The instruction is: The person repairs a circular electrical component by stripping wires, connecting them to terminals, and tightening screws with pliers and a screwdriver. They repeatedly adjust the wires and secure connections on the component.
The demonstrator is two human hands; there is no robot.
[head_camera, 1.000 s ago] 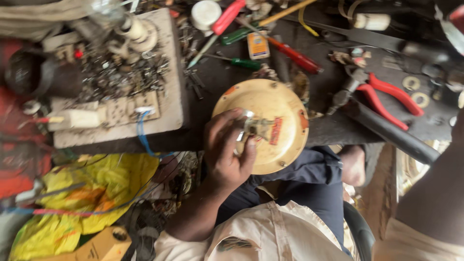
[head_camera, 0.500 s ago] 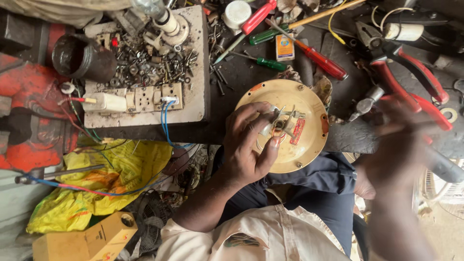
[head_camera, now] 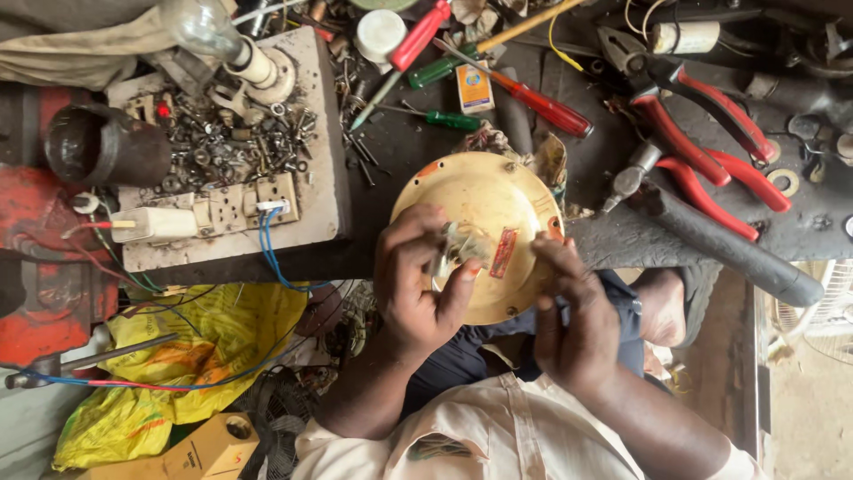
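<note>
Now the left hand curls its fingers on a small clear part at the middle of a round yellow plate, and the right hand grips the plate's right edge. It lies at the workbench edge, with a red label, beside red pliers.

Round cover: pale yellow w/ small red label. Pliers: red grips. Screwdrivers: red handle, green handle. Plastic bag: yellow. Vise: red, worn. Wires: blue. Bench: black/grimy. Shirt: cream.
</note>
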